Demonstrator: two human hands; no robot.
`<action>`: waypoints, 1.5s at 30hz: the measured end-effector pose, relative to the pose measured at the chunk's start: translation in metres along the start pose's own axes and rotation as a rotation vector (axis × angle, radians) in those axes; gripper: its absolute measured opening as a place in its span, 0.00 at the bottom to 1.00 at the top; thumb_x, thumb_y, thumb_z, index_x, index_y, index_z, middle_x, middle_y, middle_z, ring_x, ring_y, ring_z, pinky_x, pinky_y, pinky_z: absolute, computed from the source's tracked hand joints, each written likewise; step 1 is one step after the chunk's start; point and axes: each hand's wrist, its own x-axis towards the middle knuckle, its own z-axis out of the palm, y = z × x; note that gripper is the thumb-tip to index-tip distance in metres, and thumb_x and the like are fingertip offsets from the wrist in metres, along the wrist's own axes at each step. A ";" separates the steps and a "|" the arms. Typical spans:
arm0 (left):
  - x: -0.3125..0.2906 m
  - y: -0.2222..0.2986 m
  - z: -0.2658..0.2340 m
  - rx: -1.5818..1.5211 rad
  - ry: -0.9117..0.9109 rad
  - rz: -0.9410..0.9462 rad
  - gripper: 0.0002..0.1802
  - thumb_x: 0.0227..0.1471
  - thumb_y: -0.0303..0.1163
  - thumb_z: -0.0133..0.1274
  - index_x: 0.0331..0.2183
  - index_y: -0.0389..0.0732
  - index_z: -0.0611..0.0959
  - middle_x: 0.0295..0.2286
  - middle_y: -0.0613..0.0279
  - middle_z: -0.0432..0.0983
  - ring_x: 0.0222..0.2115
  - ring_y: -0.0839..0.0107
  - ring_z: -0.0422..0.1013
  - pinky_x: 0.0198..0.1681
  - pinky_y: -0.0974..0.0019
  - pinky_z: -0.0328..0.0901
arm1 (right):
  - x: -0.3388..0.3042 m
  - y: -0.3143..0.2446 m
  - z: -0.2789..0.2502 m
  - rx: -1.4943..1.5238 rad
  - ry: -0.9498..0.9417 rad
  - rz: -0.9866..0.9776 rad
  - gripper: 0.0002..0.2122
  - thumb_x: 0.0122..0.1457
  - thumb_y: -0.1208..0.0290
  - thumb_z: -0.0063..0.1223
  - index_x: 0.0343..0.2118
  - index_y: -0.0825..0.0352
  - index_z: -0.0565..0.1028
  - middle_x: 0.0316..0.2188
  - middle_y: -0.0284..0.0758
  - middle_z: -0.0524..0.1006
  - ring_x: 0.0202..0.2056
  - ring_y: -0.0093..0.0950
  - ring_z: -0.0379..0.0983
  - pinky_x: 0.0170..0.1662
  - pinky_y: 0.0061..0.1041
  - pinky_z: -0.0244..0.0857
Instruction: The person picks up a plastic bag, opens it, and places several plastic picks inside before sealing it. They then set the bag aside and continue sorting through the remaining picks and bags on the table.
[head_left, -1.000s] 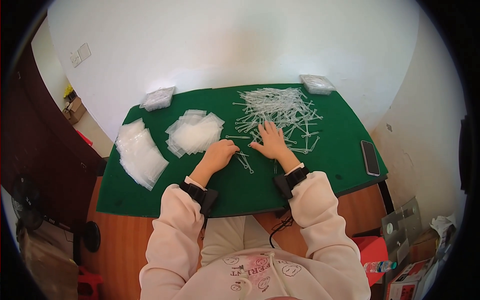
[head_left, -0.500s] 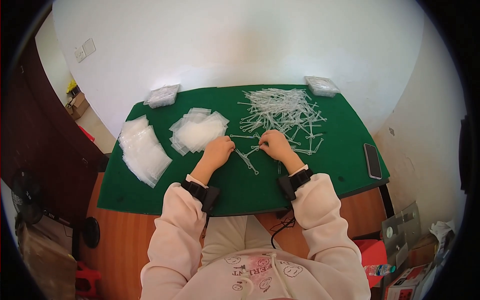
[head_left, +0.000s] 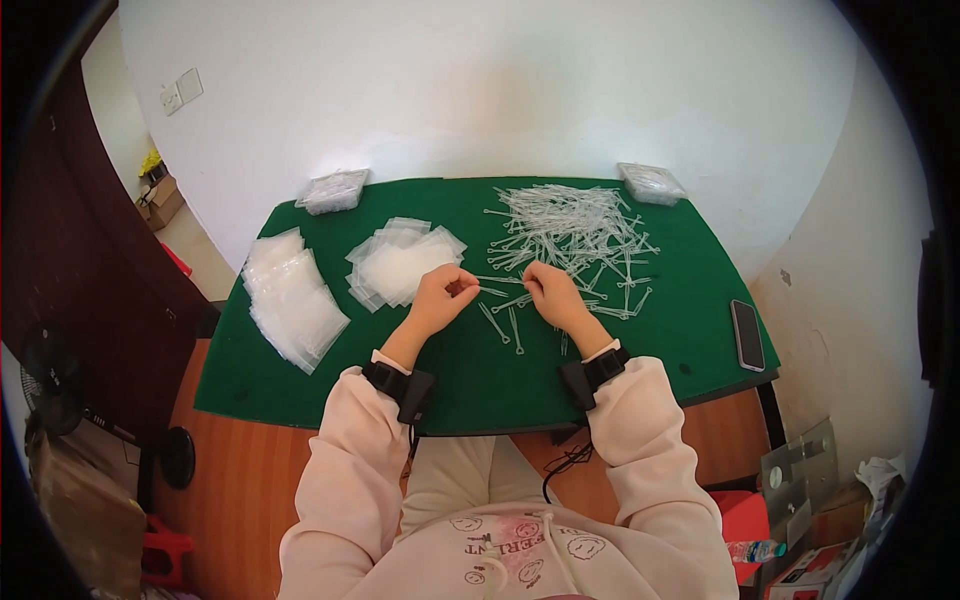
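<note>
My left hand (head_left: 441, 298) is closed in a pinch on a thin clear plastic stick (head_left: 493, 292) that points to the right. Opposite it, my right hand (head_left: 556, 297) pinches too, with its fingertips at the end of another clear stick running between both hands. Several loose sticks (head_left: 516, 330) with small looped ends lie on the green cloth just below. A large tangled pile of the same sticks (head_left: 570, 220) spreads out beyond my right hand. Past my left hand sits a fanned heap of frosted clear bags (head_left: 400, 262).
More clear bags (head_left: 292, 305) overlap at the left of the green-covered table (head_left: 450, 390). Packed clear bundles stand at the back left (head_left: 333, 191) and back right (head_left: 652, 184) corners. A phone (head_left: 746, 335) lies near the right edge. A white wall (head_left: 480, 90) rises behind.
My left hand has come up off the loose sticks, now pinching one. My right fingertips have moved up slightly, to the stick between the hands. The view has shifted a little.
</note>
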 end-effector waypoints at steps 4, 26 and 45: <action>-0.001 -0.004 0.001 -0.226 -0.063 -0.054 0.05 0.42 0.26 0.57 0.25 0.36 0.78 0.21 0.69 0.71 0.21 0.83 0.65 0.25 0.79 0.61 | -0.002 -0.009 0.002 0.152 -0.136 0.008 0.02 0.43 0.78 0.49 0.22 0.67 0.69 0.18 0.34 0.69 0.22 0.30 0.66 0.26 0.25 0.60; 0.004 0.003 -0.012 -0.923 0.095 -0.280 0.08 0.54 0.31 0.47 0.34 0.39 0.76 0.27 0.65 0.71 0.26 0.79 0.67 0.31 0.75 0.63 | -0.006 -0.001 -0.025 0.129 -0.673 -0.085 0.02 0.40 0.78 0.55 0.20 0.65 0.77 0.21 0.32 0.68 0.27 0.27 0.66 0.29 0.24 0.61; -0.012 0.021 0.010 0.256 -0.528 0.294 0.09 0.43 0.26 0.52 0.31 0.38 0.79 0.28 0.59 0.70 0.32 0.61 0.68 0.35 0.63 0.64 | -0.002 -0.002 -0.001 0.166 -0.091 0.011 0.03 0.53 0.79 0.39 0.31 0.69 0.65 0.25 0.44 0.70 0.31 0.41 0.68 0.35 0.31 0.61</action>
